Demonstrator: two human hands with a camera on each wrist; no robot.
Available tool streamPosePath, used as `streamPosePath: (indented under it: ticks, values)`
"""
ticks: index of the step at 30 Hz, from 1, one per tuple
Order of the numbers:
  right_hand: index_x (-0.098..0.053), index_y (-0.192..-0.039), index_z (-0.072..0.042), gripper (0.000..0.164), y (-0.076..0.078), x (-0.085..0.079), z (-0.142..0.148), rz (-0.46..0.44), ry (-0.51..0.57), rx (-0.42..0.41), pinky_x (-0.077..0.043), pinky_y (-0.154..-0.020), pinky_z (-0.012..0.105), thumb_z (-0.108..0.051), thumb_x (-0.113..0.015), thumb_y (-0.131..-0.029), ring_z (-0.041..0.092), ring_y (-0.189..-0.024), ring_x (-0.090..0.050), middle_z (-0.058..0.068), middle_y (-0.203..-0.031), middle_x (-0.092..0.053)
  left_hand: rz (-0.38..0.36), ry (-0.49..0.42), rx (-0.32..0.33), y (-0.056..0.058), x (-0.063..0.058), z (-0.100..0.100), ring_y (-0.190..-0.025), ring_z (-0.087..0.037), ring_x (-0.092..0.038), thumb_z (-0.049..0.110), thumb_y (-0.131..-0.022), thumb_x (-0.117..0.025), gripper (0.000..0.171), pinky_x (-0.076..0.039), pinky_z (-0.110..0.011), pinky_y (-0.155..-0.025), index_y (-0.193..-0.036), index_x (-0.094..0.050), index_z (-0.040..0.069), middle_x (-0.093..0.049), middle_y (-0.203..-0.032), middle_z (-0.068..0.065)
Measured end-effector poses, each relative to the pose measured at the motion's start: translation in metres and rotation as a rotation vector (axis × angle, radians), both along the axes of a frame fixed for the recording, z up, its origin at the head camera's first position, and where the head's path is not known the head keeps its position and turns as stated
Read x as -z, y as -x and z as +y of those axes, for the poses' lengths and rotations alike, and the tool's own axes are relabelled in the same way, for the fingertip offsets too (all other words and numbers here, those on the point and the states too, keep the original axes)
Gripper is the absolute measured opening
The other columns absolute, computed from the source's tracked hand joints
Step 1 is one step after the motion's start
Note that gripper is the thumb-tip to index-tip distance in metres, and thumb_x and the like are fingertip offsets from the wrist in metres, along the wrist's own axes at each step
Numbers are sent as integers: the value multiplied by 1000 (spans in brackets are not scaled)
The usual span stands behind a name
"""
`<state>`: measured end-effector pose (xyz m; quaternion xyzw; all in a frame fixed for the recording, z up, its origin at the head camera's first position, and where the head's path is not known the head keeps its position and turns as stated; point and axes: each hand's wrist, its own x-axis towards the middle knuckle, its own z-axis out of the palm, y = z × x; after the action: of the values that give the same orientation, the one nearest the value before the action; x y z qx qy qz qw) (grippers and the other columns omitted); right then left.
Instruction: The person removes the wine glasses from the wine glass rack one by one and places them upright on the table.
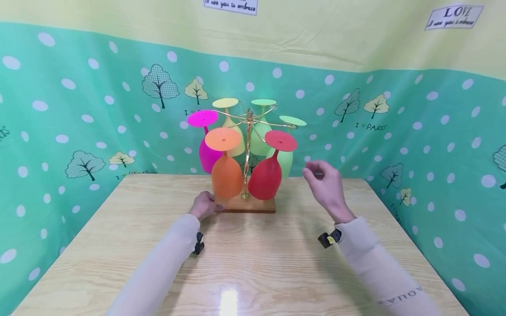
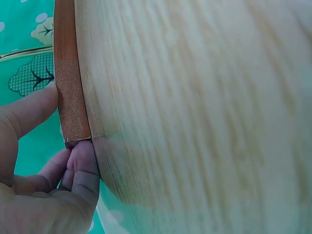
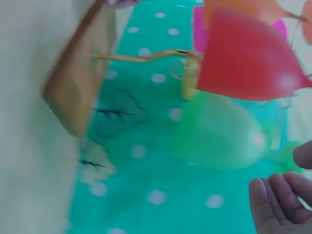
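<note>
A metal stemware rack [image 1: 248,149] on a wooden base [image 1: 258,204] stands on the table, with goblets hanging upside down around it. The orange goblet [image 1: 226,177] and red goblet [image 1: 265,177] are in front. Behind them hang a magenta goblet [image 1: 208,156], a yellow one [image 1: 236,136] and two greenish ones, partly hidden. My left hand [image 1: 204,204] holds the base's left end, its thumb and curled fingers at the corner [image 2: 75,117] in the left wrist view. My right hand [image 1: 327,186] is raised right of the rack, loosely curled and holding nothing, near the light green goblet [image 3: 224,134].
The light wooden tabletop [image 1: 253,259] extends around the rack. A green and yellow curtain [image 1: 118,101] with dots and printed trees hangs close behind the table and along both sides. Black wrist cameras [image 1: 330,238] sit at the sleeves.
</note>
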<state>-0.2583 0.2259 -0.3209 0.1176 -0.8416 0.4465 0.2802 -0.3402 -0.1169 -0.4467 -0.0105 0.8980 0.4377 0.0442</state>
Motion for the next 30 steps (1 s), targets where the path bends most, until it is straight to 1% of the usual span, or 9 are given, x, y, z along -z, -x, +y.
streamPosePath:
  ticks: [3, 5, 7, 9, 12, 15, 20, 25, 30]
  values:
    - [-65, -112, -2, 27, -5, -17, -2, 249, -94, -46, -51, -83, 34, -15, -67, -89, 21, -95, -60, 10, -105, -64, -2, -5, -4, -1, -3, 1, -92, -31, -56, 14, -77, -79, 31, -47, -43, -82, -98, -65, -5, -60, -100, -16]
    - [-65, -113, 0, 29, -7, -27, -4, 404, -192, -81, -50, -86, 32, -10, -68, -86, 23, -96, -60, 12, -106, -63, -3, -7, -3, -1, -3, 1, -91, -31, -55, 14, -77, -79, 32, -47, -43, -81, -98, -65, -5, -60, -100, -16]
    - [-64, -115, 1, 33, -7, -35, -7, 521, -282, -113, -48, -88, 32, -6, -70, -83, 25, -100, -58, 13, -109, -63, 2, -5, -3, -1, -4, 1, -91, -30, -55, 15, -77, -79, 32, -47, -42, -81, -98, -65, -5, -60, -100, -15]
    - [-63, -117, 2, 38, -7, -42, -12, 601, -367, -138, -47, -90, 32, -6, -73, -81, 26, -103, -56, 14, -112, -61, 8, -3, 1, -2, -4, 1, -90, -30, -55, 15, -77, -79, 32, -47, -42, -81, -97, -66, -5, -60, -99, -16]
    - [-62, -119, 3, 42, -6, -49, -17, 673, -465, -162, -48, -89, 34, -5, -75, -80, 28, -106, -55, 16, -113, -60, 8, 3, 1, -2, -4, 1, -90, -30, -55, 15, -77, -79, 32, -47, -42, -81, -97, -66, -5, -60, -100, -16]
    - [-62, -117, 3, 42, -4, -54, -21, 729, -515, -167, -50, -86, 36, -3, -75, -78, 29, -105, -55, 17, -112, -60, 0, 6, -3, -2, -4, 1, -93, -31, -55, 15, -78, -78, 34, -47, -44, -83, -100, -64, -6, -60, -102, -17]
    - [-65, -111, 5, 34, 1, -58, -28, 822, -521, -197, -52, -83, 37, 3, -73, -78, 30, -99, -57, 18, -106, -62, -11, 11, -7, -1, -5, 1, -98, -33, -55, 16, -79, -77, 39, -46, -46, -87, -106, -60, -7, -59, -107, -19]
    - [-68, -102, 6, 24, 6, -62, -34, 924, -534, -213, -54, -78, 39, 7, -70, -79, 31, -89, -60, 18, -97, -64, -4, 18, -9, 0, -4, 0, -97, -34, -55, 16, -78, -78, 40, -46, -46, -87, -105, -60, -7, -59, -105, -19]
    - [-69, -98, 5, 19, 8, -64, -37, 950, -549, -217, -55, -74, 39, 7, -69, -80, 29, -83, -61, 18, -92, -64, -4, 18, -7, 2, -1, -1, -92, -31, -55, 17, -78, -78, 36, -46, -43, -83, -102, -61, -5, -60, -102, -17]
